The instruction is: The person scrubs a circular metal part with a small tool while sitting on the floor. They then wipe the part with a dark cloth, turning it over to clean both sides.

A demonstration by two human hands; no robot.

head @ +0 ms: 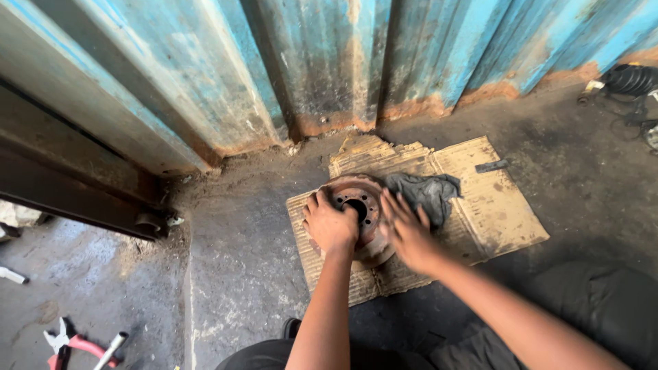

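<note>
Brake disc: a rusty brake disc [356,212] lies flat on a sheet of flattened cardboard [493,205] on the concrete floor [233,253], near the middle of the scene, its hub face up with the centre bore and bolt holes showing.
Progress: the disc is off any vehicle and set down on the cardboard; its surface is brown with rust all over, so judging by that, any cleaning of it looks barely begun. Both hands are on it and the rag is not in either hand.
Left hand: the left hand [330,223] rests palm down on the near-left part of the disc, fingers curled over the hub edge, gripping or steadying it.
Right hand: the right hand [406,229] is spread wide and flat on the right rim of the disc; it is motion-blurred, so I cannot tell whether it presses down or only brushes the metal. It holds nothing.
Rag: a dark grey rag [428,192] lies crumpled on the cardboard, touching the disc's far-right edge, just beyond the right hand.
Cardboard extras: a small dark flat strip [492,166] lies at the far right of the sheet.
Farther out: a corrugated blue metal wall [329,62], rusted at its foot, stands behind; red-handled pliers [68,344] lie near left on the floor; a black coil spring part [627,79] lies far right.
</note>
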